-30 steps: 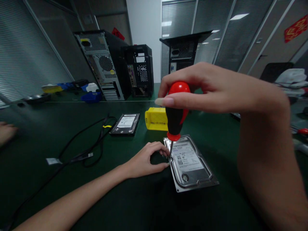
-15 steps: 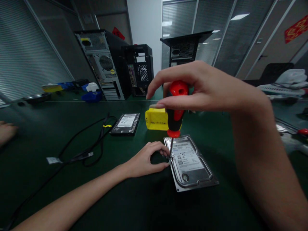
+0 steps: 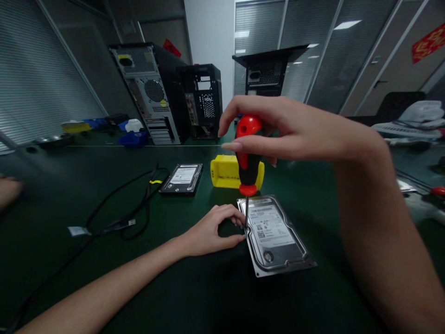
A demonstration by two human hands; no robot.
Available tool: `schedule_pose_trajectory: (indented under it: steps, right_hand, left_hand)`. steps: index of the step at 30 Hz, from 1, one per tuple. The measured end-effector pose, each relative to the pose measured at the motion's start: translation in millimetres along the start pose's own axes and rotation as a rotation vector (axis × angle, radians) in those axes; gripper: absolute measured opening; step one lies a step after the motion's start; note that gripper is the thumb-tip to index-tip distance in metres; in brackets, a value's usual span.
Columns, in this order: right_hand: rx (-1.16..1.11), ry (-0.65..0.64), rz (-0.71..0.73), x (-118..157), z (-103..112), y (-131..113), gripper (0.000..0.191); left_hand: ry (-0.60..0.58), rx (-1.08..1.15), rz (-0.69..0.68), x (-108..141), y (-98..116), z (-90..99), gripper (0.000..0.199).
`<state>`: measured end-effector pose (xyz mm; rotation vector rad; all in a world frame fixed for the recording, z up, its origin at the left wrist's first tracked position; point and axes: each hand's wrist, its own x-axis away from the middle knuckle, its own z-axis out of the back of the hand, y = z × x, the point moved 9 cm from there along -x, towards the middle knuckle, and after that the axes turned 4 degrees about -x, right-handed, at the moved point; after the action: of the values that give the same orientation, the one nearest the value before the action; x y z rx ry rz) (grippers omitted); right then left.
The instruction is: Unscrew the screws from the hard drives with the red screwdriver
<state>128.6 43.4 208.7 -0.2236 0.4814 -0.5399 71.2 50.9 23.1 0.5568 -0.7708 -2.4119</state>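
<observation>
1. Right hand (image 3: 299, 139) right of centre, arched high, and it has the red-and-black screwdriver (image 3: 249, 171): thumb laid across the handle, other fingers wrapped behind, index finger lifted clear of the grip.
2. The screwdriver stands near upright in the middle of the frame, red cap on top, its thin shaft running down to the left edge of the hard drive (image 3: 273, 227).
3. And there's that drive, just below and right of centre, label up, silver rim all round, set at a slant.
4. In comes the left hand (image 3: 208, 232) from the lower left, fingers curled and thumb stretched out, tips touching the drive's left edge right beside the shaft; whether they pinch anything there, I cannot tell.
5. Behind the screwdriver, a yellow bin (image 3: 225, 174), partly covered by the handle.
6. Left of that bin, a second drive (image 3: 182, 178), label up on the dark green surface (image 3: 194, 297).
7. Look further left: a black cable (image 3: 116, 227) in loops, its USB plug showing.
8. Far left edge, another person's hand (image 3: 9, 191), blurred and cut off by the frame.
9. Upper left, a big computer tower (image 3: 153, 93), a smaller black case (image 3: 205, 104) next to it, and a blue bin (image 3: 134, 139) in front.
</observation>
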Motion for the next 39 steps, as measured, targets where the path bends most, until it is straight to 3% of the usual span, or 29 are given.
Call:
schedule_pose_trajectory:
  steps: [4,16,27,32,39]
  right_hand:
    - [0.063,0.041,0.032,-0.8,2.1,-2.1,0.04]
    - [0.128,-0.024,0.046,1.0,3.7,-5.8,0.035]
    - [0.005,-0.073,0.057,2.3,1.4,-5.2,0.031]
    - [-0.011,-0.047,-0.023,1.1,1.5,2.3,0.038]
    - [0.015,-0.062,-0.043,5.0,2.4,2.7,0.027]
  left_hand:
    - [0.003,0.004,0.005,0.0,1.0,-0.1,0.021]
    - [0.009,0.003,0.003,1.7,1.2,1.1,0.022]
    - [0.007,-0.002,0.001,0.8,1.9,1.4,0.021]
    - [0.011,0.003,-0.009,1.0,3.1,1.9,0.021]
    - [0.001,0.01,0.002,1.8,1.2,0.9,0.021]
